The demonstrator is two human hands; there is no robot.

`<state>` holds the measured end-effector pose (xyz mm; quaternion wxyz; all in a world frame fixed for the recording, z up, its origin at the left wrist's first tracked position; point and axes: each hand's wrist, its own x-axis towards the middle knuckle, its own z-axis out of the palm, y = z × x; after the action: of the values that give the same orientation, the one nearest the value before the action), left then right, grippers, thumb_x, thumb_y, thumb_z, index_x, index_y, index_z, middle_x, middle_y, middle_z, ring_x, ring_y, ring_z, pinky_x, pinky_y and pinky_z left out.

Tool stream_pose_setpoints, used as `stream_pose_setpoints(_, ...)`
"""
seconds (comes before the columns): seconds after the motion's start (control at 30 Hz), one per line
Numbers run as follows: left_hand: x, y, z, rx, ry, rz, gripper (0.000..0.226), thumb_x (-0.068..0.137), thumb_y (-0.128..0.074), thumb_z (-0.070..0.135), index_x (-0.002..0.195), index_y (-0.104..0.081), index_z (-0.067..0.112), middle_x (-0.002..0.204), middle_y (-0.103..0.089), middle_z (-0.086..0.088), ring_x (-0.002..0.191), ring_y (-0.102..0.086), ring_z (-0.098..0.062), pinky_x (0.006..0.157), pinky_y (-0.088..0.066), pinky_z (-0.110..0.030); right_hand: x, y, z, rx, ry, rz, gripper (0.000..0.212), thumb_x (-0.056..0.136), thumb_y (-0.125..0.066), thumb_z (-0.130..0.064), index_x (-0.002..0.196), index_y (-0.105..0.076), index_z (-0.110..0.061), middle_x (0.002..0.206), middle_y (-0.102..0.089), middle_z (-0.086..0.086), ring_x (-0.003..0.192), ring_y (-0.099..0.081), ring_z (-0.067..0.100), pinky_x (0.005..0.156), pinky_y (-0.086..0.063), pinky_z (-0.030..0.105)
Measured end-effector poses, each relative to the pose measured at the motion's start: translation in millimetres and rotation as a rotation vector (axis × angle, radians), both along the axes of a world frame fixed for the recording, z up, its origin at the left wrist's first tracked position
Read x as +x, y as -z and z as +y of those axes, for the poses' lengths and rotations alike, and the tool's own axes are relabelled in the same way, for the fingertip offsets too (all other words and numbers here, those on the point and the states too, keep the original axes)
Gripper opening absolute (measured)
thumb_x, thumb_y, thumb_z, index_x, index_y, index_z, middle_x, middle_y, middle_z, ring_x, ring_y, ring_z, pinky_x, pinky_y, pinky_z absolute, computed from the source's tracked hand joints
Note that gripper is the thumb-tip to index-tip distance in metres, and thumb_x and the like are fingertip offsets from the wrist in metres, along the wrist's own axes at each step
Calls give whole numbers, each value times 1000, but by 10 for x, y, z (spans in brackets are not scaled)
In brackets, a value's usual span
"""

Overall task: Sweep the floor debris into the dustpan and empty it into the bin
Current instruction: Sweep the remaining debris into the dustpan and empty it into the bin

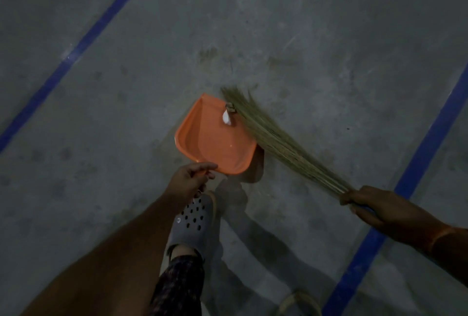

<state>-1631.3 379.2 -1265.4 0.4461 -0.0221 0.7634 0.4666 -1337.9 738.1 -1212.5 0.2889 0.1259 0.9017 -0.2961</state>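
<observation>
An orange dustpan (207,138) lies on the grey concrete floor at mid-frame, its open edge facing up and right. My left hand (188,180) grips its near end. A straw broom (278,143) slants from lower right to the pan's mouth, and my right hand (372,205) grips its bound handle end. The bristle tips lie across the pan's open edge. A white scrap of debris (226,118) and a small brown bit (230,107) sit just inside the pan beside the bristles.
Blue tape lines cross the floor at the upper left (83,42) and down the right side (405,184). My foot in a grey perforated clog (193,219) stands just behind the dustpan. Another sandal (300,303) shows at the bottom edge.
</observation>
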Motion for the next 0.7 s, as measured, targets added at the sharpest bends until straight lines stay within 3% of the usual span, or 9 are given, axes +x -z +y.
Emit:
stream_pose_setpoints(0.1,-152,-95,76,-5,28,-9,36,100,-49,-8,116,-73,13,93,-68,-8,54,-45,-14,43,-34,-22,30,-55,86,0,7,25,63,79,-7,-83,117,-48,-54,103,-55,-19,88,-57,-1,79,-49,23)
stream_pose_setpoints(0.2,-222,-165,165,2,37,-3,39,99,-49,-9,112,-75,17,91,-70,-6,54,-46,-14,43,-34,-22,25,-116,164,20,-23,13,72,76,2,-84,121,-46,-53,105,-52,-19,86,-57,1,79,-50,24)
stream_pose_setpoints(0.43,-290,-507,423,46,65,15,41,99,-47,-12,113,-75,15,92,-68,-9,54,-45,-15,43,-33,-22,46,-464,204,30,4,26,63,80,2,-77,120,-42,-56,103,-47,-22,80,-54,-1,76,-49,21)
stream_pose_setpoints(0.6,-563,-1123,869,77,124,17,41,98,-48,-13,112,-75,15,90,-68,-9,52,-44,-13,45,-31,-21,110,-1055,307,44,129,110,58,81,4,-78,116,-38,-59,102,-46,-21,80,-54,-1,75,-49,21)
stream_pose_setpoints(0.7,-778,-1561,1357,96,215,30,41,98,-48,-12,110,-76,16,90,-68,-10,51,-44,-13,44,-31,-20,189,-1461,455,100,199,114,47,88,-7,-72,118,-41,-59,105,-51,-20,81,-57,-2,74,-50,19)
